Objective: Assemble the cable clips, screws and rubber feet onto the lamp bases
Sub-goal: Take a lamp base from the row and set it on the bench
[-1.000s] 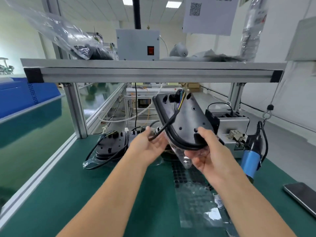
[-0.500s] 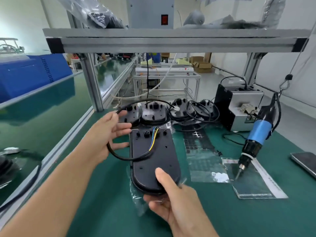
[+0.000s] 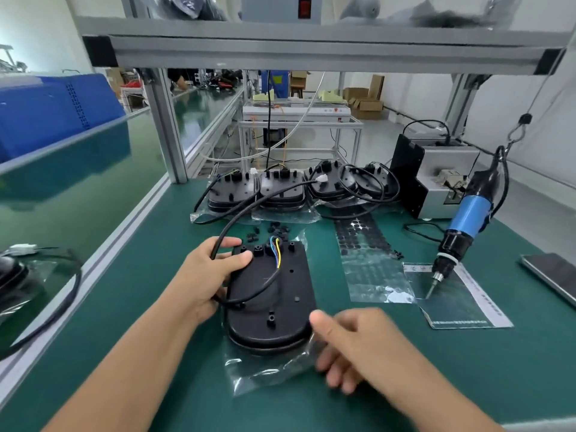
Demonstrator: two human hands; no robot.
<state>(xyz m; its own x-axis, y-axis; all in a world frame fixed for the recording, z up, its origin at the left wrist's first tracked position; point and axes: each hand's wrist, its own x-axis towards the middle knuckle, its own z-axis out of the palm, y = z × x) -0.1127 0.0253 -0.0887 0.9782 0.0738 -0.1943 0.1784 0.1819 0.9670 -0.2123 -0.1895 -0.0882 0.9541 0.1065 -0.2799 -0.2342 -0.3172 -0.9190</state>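
Observation:
A black oval lamp base lies underside up on the green mat, on top of a clear plastic bag. Coloured wires run out of its far end into a black cable. My left hand grips that cable in a loop, with its thumb pressing on the base's far left corner. Blurred, my right hand hovers at the base's near right edge with loosely curled fingers and holds nothing. Small black cable clips lie scattered just beyond the base. To the right lies a sheet of black rubber feet.
More lamp bases with cables stand in a row at the back. A blue electric screwdriver hangs at the right over a labelled bag, beside a grey screw feeder. A phone lies at the far right edge.
The lamp base came down from in front of me and now lies flat on the mat. My right hand has let go of its near end. The left hand has moved onto the base's corner.

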